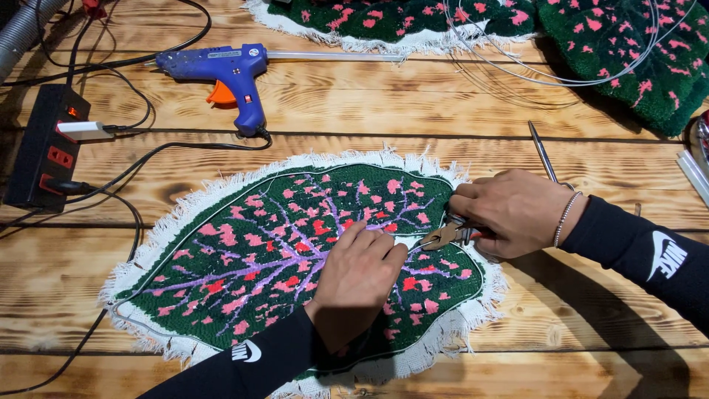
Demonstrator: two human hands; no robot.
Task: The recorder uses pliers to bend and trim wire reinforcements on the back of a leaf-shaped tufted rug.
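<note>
From the head camera, a leaf-shaped tufted rug (244, 258), green with pink spots and a white fringe, lies in the middle of the wooden desk (443, 103). The left hand (358, 277) lies flat on the rug with its fingers loosely bent, holding nothing. The right hand (509, 210) is closed around pliers (443, 236), whose tip touches the rug just beside the left fingertips. A blue glue gun (221, 70) rests at the upper left, near a black power strip (44, 144).

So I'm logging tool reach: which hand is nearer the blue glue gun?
Left. The left hand rests on the leaf-shaped rug, below and right of the glue gun; the right hand, gripping pliers, is farther right.
</note>
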